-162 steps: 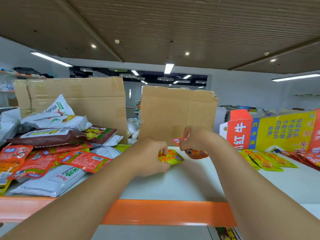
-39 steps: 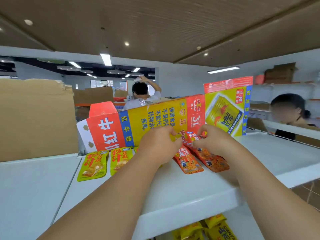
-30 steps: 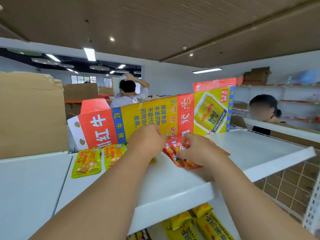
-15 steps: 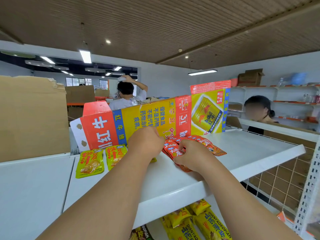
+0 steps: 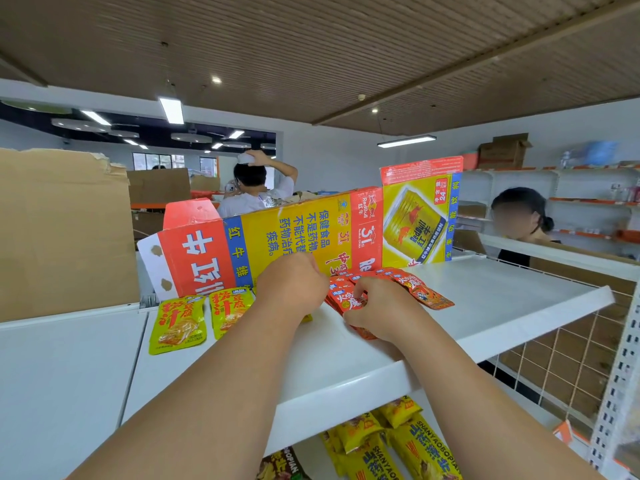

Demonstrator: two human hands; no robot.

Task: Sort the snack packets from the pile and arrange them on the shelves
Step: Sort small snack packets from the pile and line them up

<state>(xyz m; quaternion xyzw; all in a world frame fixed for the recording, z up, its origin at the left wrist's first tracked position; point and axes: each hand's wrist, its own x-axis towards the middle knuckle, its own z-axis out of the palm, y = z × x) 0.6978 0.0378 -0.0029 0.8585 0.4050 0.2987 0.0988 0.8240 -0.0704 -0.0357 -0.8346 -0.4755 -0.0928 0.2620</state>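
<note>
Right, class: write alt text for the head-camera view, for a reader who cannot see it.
On a white shelf, a person's right hand grips a fan of red packets while the left hand sits beside yellow packets. A flattened red-and-yellow carton stands behind them, and yellow bags lie on the shelf below.

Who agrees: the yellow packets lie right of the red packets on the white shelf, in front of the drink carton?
Wrong side. The head view shows the yellow packets lying left of the red packets, on the white shelf, in front of the drink carton.
</note>
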